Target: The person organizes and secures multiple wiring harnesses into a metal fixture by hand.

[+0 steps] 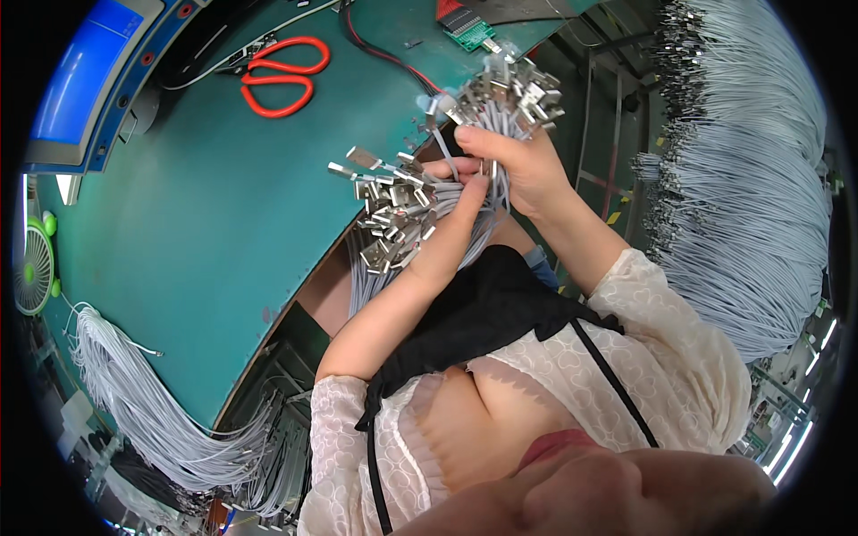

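Note:
My right hand (523, 165) is closed round a bundle of grey cables (496, 183). Their metal USB-type plugs (527, 94) fan out above its thumb. Just left of it, my left hand (466, 189) has its fingers bent around grey cables, close against the right hand's bundle. A second cluster of metal plugs (393, 214) spreads beside my left forearm, over the table's edge, its cables hanging down towards my lap. One loose cable (444, 150) rises from the left fingers to a plug near the right hand. The fingers partly hide which cables each hand grips.
Red-handled scissors (286, 79) lie on the green table (206, 232), near a small green circuit board (469, 36) with wires. A blue-screened device (85, 71) and green fan (36, 268) stand left. Grey cable heaps lie front left (152, 402) and right (751, 196).

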Demonstrator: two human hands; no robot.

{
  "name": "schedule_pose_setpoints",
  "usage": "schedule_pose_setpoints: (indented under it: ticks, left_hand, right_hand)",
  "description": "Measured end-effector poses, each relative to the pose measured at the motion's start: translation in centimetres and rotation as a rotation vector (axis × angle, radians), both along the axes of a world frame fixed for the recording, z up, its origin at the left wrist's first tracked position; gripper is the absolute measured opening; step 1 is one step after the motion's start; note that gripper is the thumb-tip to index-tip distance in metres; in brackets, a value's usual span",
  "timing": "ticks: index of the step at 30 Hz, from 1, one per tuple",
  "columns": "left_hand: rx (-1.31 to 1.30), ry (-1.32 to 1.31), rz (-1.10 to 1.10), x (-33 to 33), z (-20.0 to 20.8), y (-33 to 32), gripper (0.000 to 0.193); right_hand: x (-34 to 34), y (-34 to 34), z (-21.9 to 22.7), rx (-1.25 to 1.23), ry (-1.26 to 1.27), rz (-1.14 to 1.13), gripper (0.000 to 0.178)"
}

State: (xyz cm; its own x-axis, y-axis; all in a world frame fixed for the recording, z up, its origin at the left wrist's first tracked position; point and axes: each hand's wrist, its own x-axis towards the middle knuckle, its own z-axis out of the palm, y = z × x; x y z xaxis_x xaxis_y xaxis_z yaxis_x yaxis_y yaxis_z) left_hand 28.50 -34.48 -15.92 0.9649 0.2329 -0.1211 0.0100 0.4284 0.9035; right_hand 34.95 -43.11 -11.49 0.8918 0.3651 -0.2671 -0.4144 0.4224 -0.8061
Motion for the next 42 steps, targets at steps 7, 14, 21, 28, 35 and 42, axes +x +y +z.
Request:
schedule_pose_setpoints:
  ticks: [7, 14, 21, 28, 35, 42]
  left_hand:
    - [-0.147, -0.016, 0.035, -0.8, 1.1, 0.5, 0.019]
    - [-0.333, 0.062, 0.026, -0.9, 1.4, 0.7, 0.024]
    - [-0.319, 0.031, 0.007, -0.8, 0.8, 0.9, 0.018]
    - [-0.304, 0.099, 0.068, -1.0, 1.6, 1.1, 0.016]
    - [-0.191, 0.188, -0.086, -1.4, 2.6, 1.8, 0.014]
    - [-0.261, 0.163, -0.066, -1.5, 3.8, 2.3, 0.011]
  right_hand:
    - [0.2, -4.0, -1.3, -0.31, -0.24, -0.281, 0.032]
    - [0.1, -3.7, 0.6, -0.967, -1.1, -0.453, 0.024]
    - [-1.3, -1.7, -1.8, -0.442, -0.607, 0.081, 0.01]
    - [0.1, -1.1, -1.7, -0.181, -0.162, -0.053, 0.008]
    - [1.0, -1.0, -2.3, -0.141, -0.099, -0.021, 0.008]
    - [1.3, -1.0, -2.0, -0.101, -0.111, 0.014, 0.024]
